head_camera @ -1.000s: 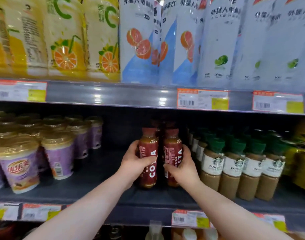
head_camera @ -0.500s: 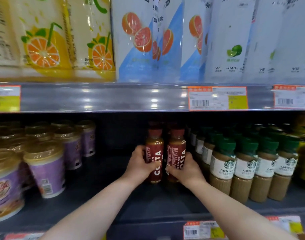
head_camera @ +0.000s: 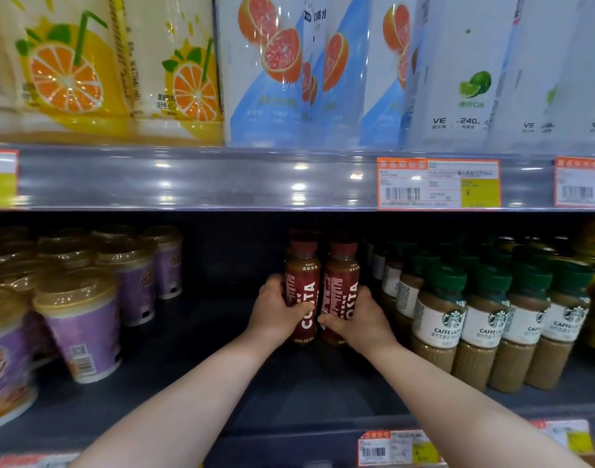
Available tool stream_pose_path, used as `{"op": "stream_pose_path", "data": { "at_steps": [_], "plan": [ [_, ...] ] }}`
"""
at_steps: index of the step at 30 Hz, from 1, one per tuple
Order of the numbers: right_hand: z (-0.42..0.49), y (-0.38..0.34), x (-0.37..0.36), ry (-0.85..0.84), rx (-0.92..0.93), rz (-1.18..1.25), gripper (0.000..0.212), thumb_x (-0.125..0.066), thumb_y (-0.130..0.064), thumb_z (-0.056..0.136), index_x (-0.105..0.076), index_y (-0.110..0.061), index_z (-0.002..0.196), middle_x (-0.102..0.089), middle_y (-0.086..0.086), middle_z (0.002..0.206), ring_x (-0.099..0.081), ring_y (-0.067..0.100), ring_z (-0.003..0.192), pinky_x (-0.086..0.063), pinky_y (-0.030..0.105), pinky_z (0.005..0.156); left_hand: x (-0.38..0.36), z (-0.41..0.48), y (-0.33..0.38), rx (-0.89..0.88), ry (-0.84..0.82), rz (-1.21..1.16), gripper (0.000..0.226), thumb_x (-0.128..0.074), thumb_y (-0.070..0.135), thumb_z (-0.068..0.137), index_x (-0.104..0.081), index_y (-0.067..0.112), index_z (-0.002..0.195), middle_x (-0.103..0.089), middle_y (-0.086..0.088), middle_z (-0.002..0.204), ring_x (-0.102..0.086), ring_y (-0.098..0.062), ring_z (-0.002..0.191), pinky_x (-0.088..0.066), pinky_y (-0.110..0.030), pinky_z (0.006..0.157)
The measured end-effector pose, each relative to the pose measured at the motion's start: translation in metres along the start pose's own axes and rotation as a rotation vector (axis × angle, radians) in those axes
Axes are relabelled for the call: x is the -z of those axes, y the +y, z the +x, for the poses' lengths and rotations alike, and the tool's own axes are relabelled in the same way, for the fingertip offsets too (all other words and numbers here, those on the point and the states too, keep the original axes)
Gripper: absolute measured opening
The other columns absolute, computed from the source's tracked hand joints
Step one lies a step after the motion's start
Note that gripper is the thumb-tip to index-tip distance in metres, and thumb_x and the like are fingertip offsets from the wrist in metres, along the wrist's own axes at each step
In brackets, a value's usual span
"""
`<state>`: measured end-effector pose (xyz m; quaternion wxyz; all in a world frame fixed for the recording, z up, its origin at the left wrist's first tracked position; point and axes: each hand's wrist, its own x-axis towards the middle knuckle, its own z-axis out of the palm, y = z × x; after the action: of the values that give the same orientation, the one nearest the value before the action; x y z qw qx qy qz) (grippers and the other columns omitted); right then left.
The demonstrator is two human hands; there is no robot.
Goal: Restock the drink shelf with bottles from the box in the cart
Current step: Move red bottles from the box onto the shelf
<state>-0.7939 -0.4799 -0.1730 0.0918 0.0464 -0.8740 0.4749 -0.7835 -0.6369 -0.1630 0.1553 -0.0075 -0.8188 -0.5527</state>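
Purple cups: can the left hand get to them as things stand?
Probably yes, but not right now. The left hand is wrapped around a Costa bottle. Once it lets go, only bare shelf lies between it and the purple cups, with nothing standing in that gap.

Dark shelf (head_camera: 194, 336) bears purple cups (head_camera: 83, 336), Costa bottles (head_camera: 303, 292), latte bottles (head_camera: 438, 322)

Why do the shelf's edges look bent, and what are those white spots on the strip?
Head view: the wide lens bows the shelf strip and stretches both forearms; white spots on the strip are glare from lights; the purple cups at left are smeared by blur; the recess behind the two red bottles is in deep shadow; the left hand and right hand look sharp.
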Motion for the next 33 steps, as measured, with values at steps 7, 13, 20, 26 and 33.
{"op": "stream_pose_path", "data": {
  "at_steps": [7,13,20,26,33],
  "plan": [
    [0.000,-0.001,-0.001,-0.004,-0.020,0.007,0.071,-0.082,-0.033,0.069,-0.040,-0.019,0.124,-0.054,0.001,0.122,-0.052,0.011,0.100,-0.040,0.023,0.079,-0.002,-0.001,0.002,0.021,0.018,0.020,0.050,-0.074,0.019,0.076,-0.047,0.023,0.118,-0.056,-0.006,0.122,-0.058,-0.021,0.107,-0.047,-0.043,0.096],
    [-0.011,-0.004,0.004,-0.022,-0.007,-0.071,0.089,-0.080,-0.035,0.070,-0.026,-0.021,0.140,-0.042,0.005,0.135,-0.049,0.022,0.120,-0.044,0.036,0.095,0.003,-0.015,0.003,0.021,0.012,0.134,0.061,-0.073,0.029,0.077,-0.044,0.024,0.130,-0.052,-0.003,0.128,-0.055,-0.018,0.111,-0.046,-0.038,0.097],
    [-0.048,-0.002,0.007,0.060,0.255,-0.271,0.104,-0.073,-0.040,0.073,-0.004,-0.026,0.149,-0.017,0.007,0.152,-0.027,0.032,0.134,-0.035,0.046,0.103,0.020,-0.055,0.004,-0.045,0.024,0.769,0.084,-0.061,0.055,0.079,-0.020,0.024,0.146,-0.029,-0.008,0.147,-0.032,-0.029,0.132,-0.034,-0.040,0.105],
    [-0.077,-0.012,-0.003,0.015,0.509,-0.673,0.076,-0.058,-0.051,0.082,-0.024,-0.024,0.145,-0.019,0.005,0.154,-0.017,0.029,0.141,-0.024,0.049,0.110,0.037,-0.096,0.001,-0.174,0.075,1.096,0.085,-0.055,0.062,0.079,-0.020,0.023,0.146,-0.029,-0.007,0.148,-0.026,-0.030,0.135,-0.029,-0.046,0.107],
    [-0.113,-0.048,-0.029,-0.064,0.643,-0.763,0.059,-0.044,-0.054,0.090,-0.032,-0.027,0.141,-0.035,-0.003,0.146,-0.026,0.025,0.136,-0.024,0.047,0.110,0.082,-0.141,-0.007,-0.113,0.094,1.134,0.086,-0.048,0.066,0.081,-0.015,0.023,0.147,-0.020,-0.005,0.152,-0.012,-0.031,0.141,-0.017,-0.049,0.112]
  ]
}}
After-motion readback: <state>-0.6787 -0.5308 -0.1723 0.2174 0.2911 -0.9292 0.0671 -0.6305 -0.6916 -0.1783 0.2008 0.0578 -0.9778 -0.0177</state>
